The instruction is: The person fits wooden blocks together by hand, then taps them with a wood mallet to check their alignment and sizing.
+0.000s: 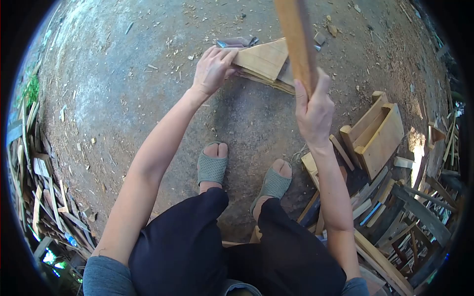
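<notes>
My left hand [213,70] grips the left end of a pale wooden piece [261,59], with its fingers over the top edge. More boards show beneath that piece. My right hand [316,108] is closed around a long wooden handle [296,39], which rises out of the top of the view, so its far end is hidden. The handle passes in front of the right end of the wooden piece. Just behind the piece, a greyish object [237,42] lies on the ground, partly covered.
A wooden box [382,135] stands at the right, beside scattered boards and offcuts [419,207]. Another heap of wood scraps [49,197] lies at the far left. Wood chips dot the dirt ground [128,89]. My sandalled feet [212,167] are below the wooden piece.
</notes>
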The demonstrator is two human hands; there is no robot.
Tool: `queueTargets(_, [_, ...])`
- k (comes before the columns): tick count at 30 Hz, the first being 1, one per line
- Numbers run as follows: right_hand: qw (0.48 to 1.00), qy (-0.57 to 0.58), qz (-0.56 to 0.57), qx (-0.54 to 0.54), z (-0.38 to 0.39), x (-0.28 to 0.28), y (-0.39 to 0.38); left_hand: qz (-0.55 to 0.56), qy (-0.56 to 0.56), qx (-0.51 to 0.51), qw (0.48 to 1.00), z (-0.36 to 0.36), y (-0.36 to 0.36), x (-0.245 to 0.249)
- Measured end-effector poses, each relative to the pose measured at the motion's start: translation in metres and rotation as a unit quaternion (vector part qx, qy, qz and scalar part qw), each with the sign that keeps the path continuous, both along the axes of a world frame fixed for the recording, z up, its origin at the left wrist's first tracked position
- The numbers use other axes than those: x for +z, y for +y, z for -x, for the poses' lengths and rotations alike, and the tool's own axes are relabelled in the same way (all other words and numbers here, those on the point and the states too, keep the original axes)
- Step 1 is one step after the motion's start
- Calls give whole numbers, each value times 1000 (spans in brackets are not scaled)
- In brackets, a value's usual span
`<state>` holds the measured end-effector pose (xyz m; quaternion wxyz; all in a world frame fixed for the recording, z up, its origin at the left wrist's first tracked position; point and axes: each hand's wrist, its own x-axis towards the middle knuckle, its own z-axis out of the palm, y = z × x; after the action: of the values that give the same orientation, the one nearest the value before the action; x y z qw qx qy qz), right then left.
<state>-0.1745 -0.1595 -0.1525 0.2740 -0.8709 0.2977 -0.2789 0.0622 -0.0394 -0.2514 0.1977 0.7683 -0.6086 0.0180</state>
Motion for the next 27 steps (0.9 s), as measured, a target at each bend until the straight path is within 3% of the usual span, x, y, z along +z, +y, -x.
queueTargets(3, [999, -46, 18, 5, 6, -24, 7, 20, -14, 2, 1000, 1, -3, 3])
queueTargets(4, [989, 143, 21, 25, 7, -37, 5, 14, -22, 5, 1000, 1, -5, 4])
queueTargets(5, [990, 137, 24, 24, 10, -49, 1, 5, -30, 8, 1000, 0, -4, 5])
queueTargets(7, [966, 253, -14, 49, 2, -40, 3, 10, -66, -5, 998, -5, -2, 8])
queueTargets(9, [974, 223, -24, 27, -2, -15, 0, -10, -71, -22, 997, -7, -5, 8])
queueTargets(11, [999, 2, -50, -13, -6, 9, 5, 0, -77, -26, 997, -9, -3, 6])
queueTargets(15, [999, 46, 9, -1, 4, -33, -2, -27, -83, -25, 996, -6, -5, 17])
queueTargets(17, [954, 297, -33, 36, 3, -44, -8, -40, -94, -32, 994, -11, -11, 17])
queueTargets(22, [979, 186, -83, 31, 28, -39, 3, -59, -114, -27, 991, 0, -11, 14])
queueTargets(24, [989, 111, -93, -30, 47, -49, 7, -66, -102, -37, 992, 12, -19, 16])
queueTargets(27, [984, 108, -98, -99, 73, -70, 3, -68, -90, -69, 991, 23, -33, 8])
